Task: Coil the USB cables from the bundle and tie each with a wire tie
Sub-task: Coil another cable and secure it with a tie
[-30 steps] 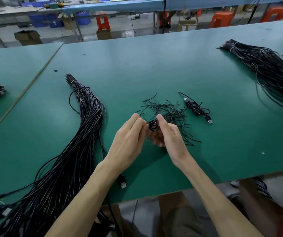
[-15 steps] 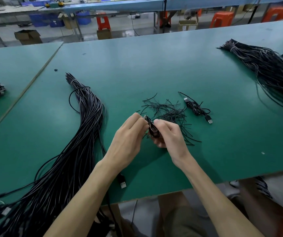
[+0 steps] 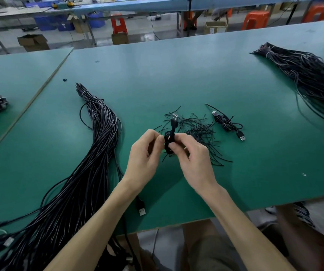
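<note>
The coiled cable (image 3: pixel 169 142) now stands upright between both hands above the near middle of the green table (image 3: pixel 157 75), its USB plug (image 3: pixel 174 118) pointing up and away; 1 second ago the plug was hidden and only a small dark bunch showed at the fingertips. That suggests the coil is formed and the tie is being wrapped or twisted around its waist, though the tie itself is too thin to pick out. The left hand (image 3: pixel 144 155) pinches the coil's left side with thumb and forefinger, the other fingers curled loosely. The right hand (image 3: pixel 191 153) closes around the coil from the right, thumb across its front.

Just beyond the hands lies the scatter of wire ties (image 3: pixel 196 130), and right of that 1 finished cable (image 3: pixel 227 123). The long bundle (image 3: pixel 90 163) runs along the left, with 1 loose plug (image 3: pixel 142 210) under the left forearm. A second bundle (image 3: pixel 304 75) lies far right. Nothing blocks the hands.
</note>
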